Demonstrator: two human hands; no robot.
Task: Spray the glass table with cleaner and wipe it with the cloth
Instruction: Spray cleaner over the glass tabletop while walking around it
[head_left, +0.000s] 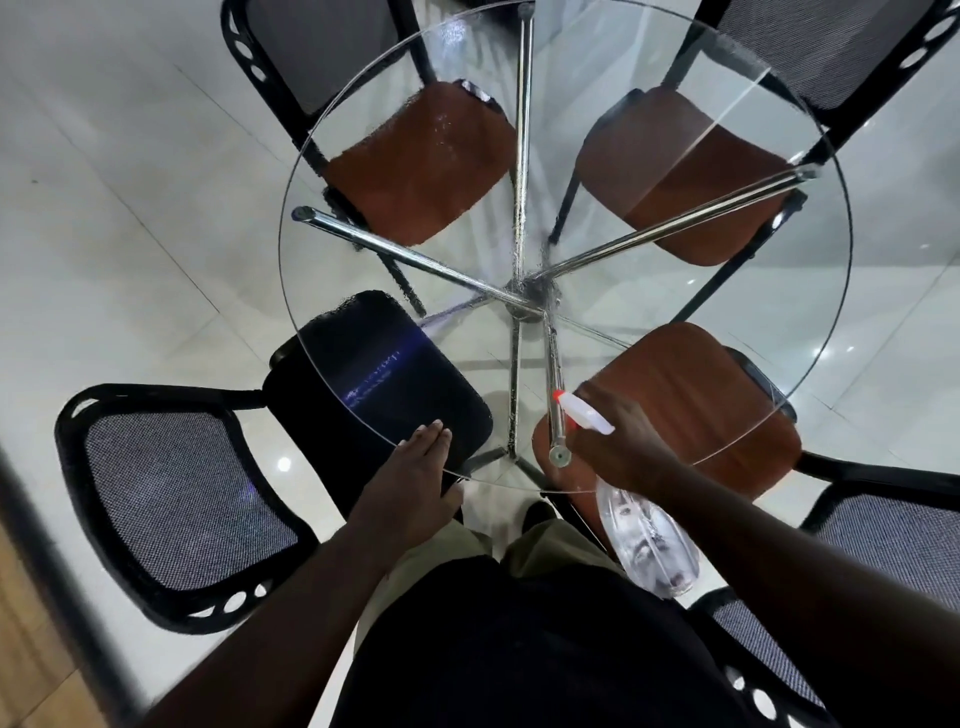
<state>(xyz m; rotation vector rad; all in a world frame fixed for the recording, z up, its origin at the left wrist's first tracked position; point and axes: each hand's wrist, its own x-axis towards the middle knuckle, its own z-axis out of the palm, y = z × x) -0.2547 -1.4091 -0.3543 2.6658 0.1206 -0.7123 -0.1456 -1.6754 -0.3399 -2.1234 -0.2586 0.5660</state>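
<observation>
At the near edge of the glass tabletop (649, 270), the right hand (618, 447) grips the spray bottle (649, 540), fingers clenched round its neck, head aimed across the glass for spraying. The left hand (415, 467) rests flat, fingers released, apparently bracing. No cloth is visible.

Spray bottle (647, 540) — in right hand (618, 447)

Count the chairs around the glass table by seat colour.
Brown-seat chairs: 3
Black-seat chair: 1
Total: 4
</observation>
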